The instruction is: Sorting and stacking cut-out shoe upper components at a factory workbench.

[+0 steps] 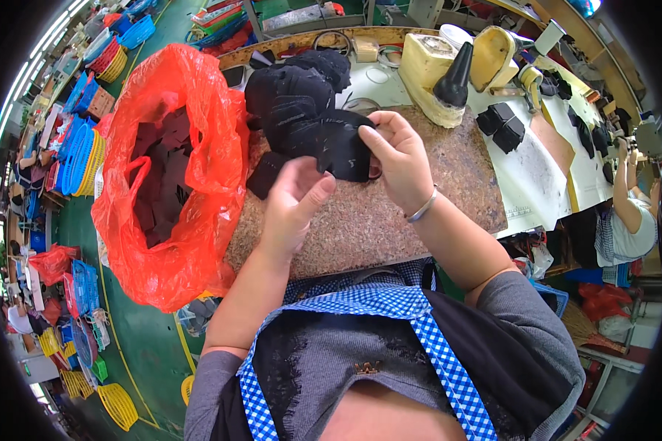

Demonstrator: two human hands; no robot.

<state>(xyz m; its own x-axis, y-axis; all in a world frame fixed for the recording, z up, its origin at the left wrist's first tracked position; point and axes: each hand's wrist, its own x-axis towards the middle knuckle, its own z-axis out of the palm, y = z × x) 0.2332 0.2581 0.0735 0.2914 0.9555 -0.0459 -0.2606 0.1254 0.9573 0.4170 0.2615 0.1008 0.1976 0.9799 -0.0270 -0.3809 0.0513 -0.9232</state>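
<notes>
A black cut piece with a rounded edge (346,151) is held up over the near part of the work board. My right hand (399,156) pinches its right side between thumb and fingers. At its lower left edge, my left hand (299,202) has thumb and fingers close together on the piece. Just behind lies a heap of similar black pieces (290,92), stacked in uneven piles. Another small black piece (267,175) rests beside my left hand. Beneath everything is a worn, speckled brown board (360,228).
Left of the board stands an open red plastic bag (221,198) with dark scraps inside. A black cone-shaped tool (454,77) stands by a yellowish block (426,62) at the back right. Black stacked pieces (502,126) lie on white paper. Another person (629,228) is at far right.
</notes>
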